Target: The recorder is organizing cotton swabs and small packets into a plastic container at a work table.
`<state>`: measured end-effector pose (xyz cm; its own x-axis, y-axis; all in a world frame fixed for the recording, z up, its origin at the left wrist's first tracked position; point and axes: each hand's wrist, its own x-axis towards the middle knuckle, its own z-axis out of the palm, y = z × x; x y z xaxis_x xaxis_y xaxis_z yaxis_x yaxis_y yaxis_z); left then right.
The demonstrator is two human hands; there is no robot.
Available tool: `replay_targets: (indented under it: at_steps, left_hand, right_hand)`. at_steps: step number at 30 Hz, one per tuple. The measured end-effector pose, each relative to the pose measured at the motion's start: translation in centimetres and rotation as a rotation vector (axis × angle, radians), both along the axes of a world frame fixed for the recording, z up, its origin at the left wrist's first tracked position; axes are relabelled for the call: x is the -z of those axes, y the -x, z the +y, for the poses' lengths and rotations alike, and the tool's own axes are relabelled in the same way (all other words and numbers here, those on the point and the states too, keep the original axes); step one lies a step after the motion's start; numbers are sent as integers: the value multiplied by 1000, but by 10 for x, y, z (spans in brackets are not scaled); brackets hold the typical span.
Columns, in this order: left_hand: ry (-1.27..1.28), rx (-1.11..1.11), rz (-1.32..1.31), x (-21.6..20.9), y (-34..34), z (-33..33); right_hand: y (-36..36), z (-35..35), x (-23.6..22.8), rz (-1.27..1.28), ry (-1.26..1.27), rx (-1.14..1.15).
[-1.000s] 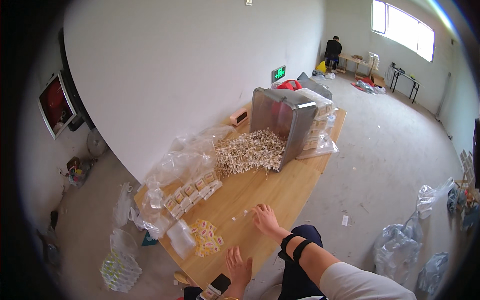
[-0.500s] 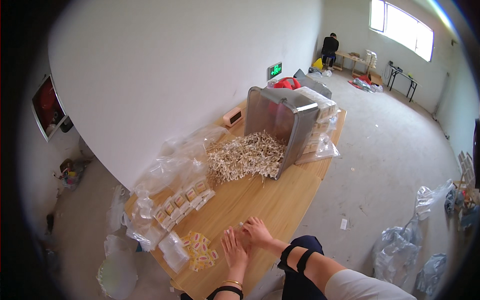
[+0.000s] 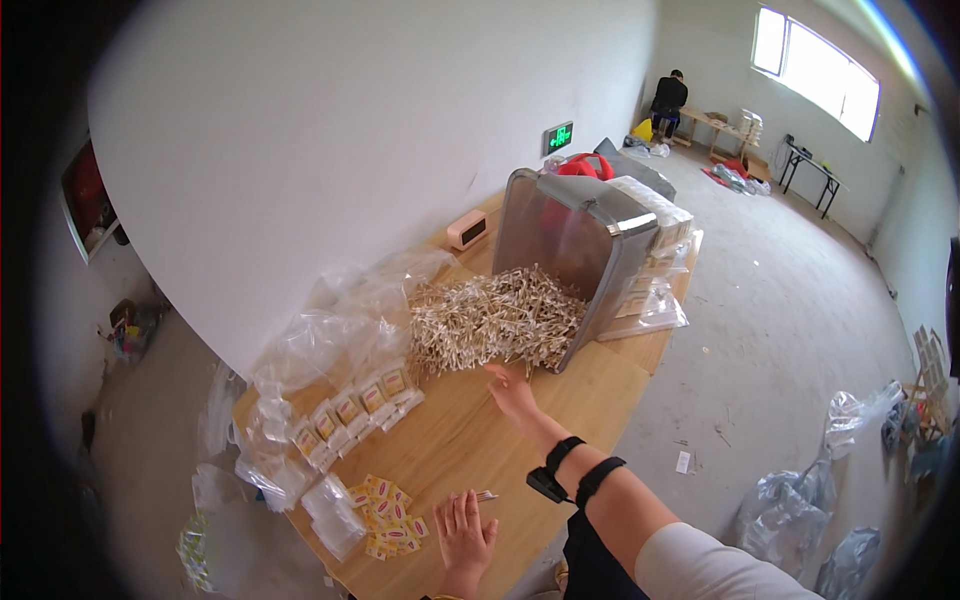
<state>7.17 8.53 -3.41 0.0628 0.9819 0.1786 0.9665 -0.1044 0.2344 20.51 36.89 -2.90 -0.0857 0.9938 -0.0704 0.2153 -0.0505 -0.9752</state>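
A heap of cotton swabs point(image 3: 490, 318) spills from a grey plastic bin point(image 3: 570, 225) tipped on its side on the wooden table point(image 3: 440, 440). My right hand point(image 3: 514, 393) is at the heap's near edge, fingers reaching toward the swabs, with nothing visible in them. Nearer to me, my left hand point(image 3: 465, 535) lies flat with its fingers stretched out. A few loose swabs point(image 3: 487, 496) stick out beside its fingertips. Small yellow-and-white printed cards point(image 3: 388, 515) lie scattered to its left. Beyond these stand filled small packs point(image 3: 348, 408) in a row.
Clear plastic bags point(image 3: 325, 340) cover the table's left side, with a stack of small bags point(image 3: 335, 515) near the cards. A pink clock point(image 3: 467, 230) stands by the wall. Packed goods point(image 3: 655, 235) are stacked behind the bin. A person point(image 3: 669, 100) sits far off.
My right hand has left the spot beside my left hand and moved forward to the swab heap. My left hand stays near the cards, and loose swabs now show beside it.
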Motion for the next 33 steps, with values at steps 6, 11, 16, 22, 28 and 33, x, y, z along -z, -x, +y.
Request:
replay_targets:
  at_steps: [6,11,16,22,28,33]
  left_hand:
    - [-31,9,-19,5,-4,6]
    - [2,10,-54,-4,-7,4]
    - [6,11,-66,0,-9,6]
    - [-8,-27,-40,-11,-2,-5]
    - [-34,24,3,-2,-7,-2]
    - [-53,39,4,7,-15,-30]
  right_hand:
    - [25,41,-8,70,-43,-17]
    - [26,50,-2,75,2,-7]
    - [3,16,28,123,80,-37]
    - [-5,-78,23,466,359,-215]
    - [-57,-118,0,52,223,-503]
    - [-72,-134,-12,-695,-115,-308]
